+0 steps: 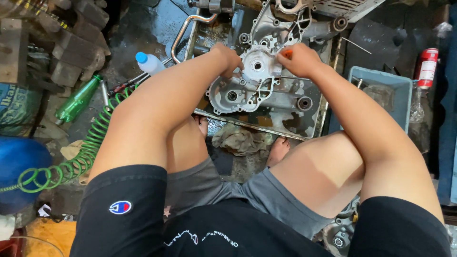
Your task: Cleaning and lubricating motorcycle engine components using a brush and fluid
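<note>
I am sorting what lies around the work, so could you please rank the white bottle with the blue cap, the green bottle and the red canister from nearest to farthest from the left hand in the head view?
From the left hand:
1. White bottle with the blue cap, just to its left on the floor.
2. Green bottle, farther left and lower, beside the green coiled hose.
3. Red canister, far across on the right, past the blue tray.

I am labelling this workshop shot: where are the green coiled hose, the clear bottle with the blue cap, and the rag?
green coiled hose (90, 143), head view, middle of the coil.
clear bottle with the blue cap (151, 63), head view, on its body.
rag (240, 139), head view, centre of the crumpled cloth.
</note>
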